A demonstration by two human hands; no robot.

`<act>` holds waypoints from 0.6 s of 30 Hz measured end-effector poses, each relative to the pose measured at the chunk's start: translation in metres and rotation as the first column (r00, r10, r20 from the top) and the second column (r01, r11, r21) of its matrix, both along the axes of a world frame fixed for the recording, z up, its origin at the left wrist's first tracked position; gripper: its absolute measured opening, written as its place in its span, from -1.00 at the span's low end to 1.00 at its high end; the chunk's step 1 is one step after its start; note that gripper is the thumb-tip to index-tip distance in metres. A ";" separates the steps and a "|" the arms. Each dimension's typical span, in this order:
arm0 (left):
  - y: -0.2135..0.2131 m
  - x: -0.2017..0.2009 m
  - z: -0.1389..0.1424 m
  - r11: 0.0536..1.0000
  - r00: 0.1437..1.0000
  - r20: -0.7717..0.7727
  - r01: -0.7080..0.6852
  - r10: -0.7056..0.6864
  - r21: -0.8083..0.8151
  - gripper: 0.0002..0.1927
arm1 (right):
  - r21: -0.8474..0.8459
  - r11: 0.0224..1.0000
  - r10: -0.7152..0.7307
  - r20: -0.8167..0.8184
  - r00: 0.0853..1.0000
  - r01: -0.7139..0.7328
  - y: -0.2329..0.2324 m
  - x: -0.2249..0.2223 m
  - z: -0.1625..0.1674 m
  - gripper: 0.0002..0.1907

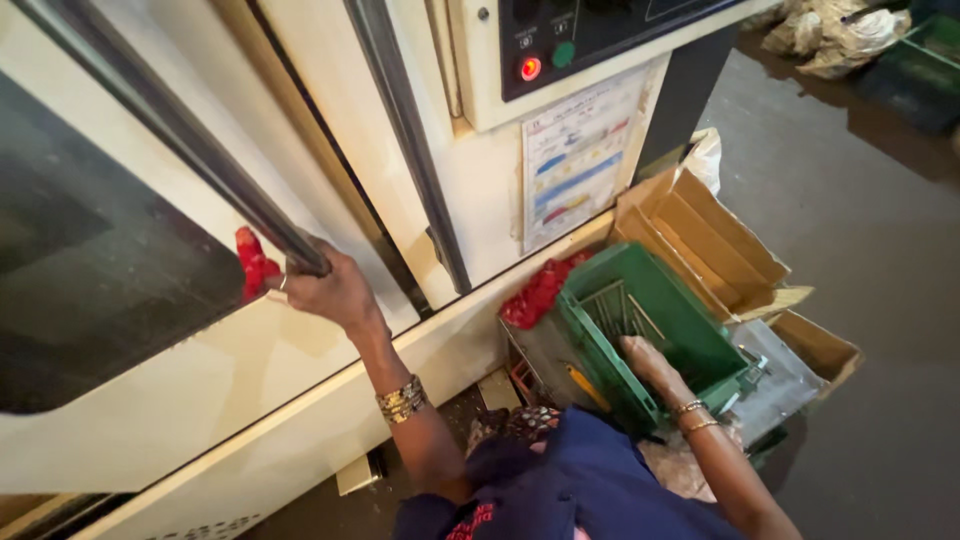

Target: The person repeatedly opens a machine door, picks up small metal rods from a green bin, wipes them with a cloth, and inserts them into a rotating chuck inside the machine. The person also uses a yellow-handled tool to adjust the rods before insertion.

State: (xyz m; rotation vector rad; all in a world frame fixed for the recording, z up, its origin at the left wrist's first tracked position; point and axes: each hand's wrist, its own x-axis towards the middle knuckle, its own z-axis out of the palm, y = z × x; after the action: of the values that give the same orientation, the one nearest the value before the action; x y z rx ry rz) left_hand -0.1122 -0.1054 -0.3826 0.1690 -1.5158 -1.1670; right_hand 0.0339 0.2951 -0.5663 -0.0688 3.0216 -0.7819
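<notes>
Machine door [300, 330]: cream panel, dark window, dark grey handle bar [190, 140]; red cloth [255, 265] at the left hand [330, 290]. Crate [700, 340] under the right hand [650, 365]: green; carton [700, 235] beside it: brown. Control panel [590, 30]: black, one red and one green button; sleeve [590, 480]: navy blue; bangles [402, 400]: gold.

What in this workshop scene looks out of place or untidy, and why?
The green crate sits tilted against an opened cardboard box, not flat. The right hand reaches into it; the left hand grips the machine's door handle along with a red cloth.
</notes>
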 end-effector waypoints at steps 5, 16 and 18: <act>-0.029 -0.004 -0.011 0.989 0.991 0.004 -0.134 0.134 -0.059 -0.58 | 0.139 0.990 -0.024 -0.033 0.999 0.029 0.000 -0.004 0.002 -0.89; -0.118 0.033 0.013 0.885 0.950 -0.243 -0.278 0.196 -0.374 -0.75 | -0.146 0.956 -0.276 -0.161 0.948 0.253 0.013 0.008 0.017 -0.66; -0.130 0.050 0.022 0.901 0.968 -0.241 -0.164 0.069 -0.402 -0.71 | -0.173 0.942 -0.321 -0.205 0.925 0.288 0.012 0.015 0.024 -0.65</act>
State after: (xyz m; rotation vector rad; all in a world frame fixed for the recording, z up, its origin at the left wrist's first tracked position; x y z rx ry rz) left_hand -0.0625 -0.2358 -0.3610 -0.1563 -1.4977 -0.7134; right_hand 0.0490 0.3073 -0.5422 0.3436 3.2361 -1.0800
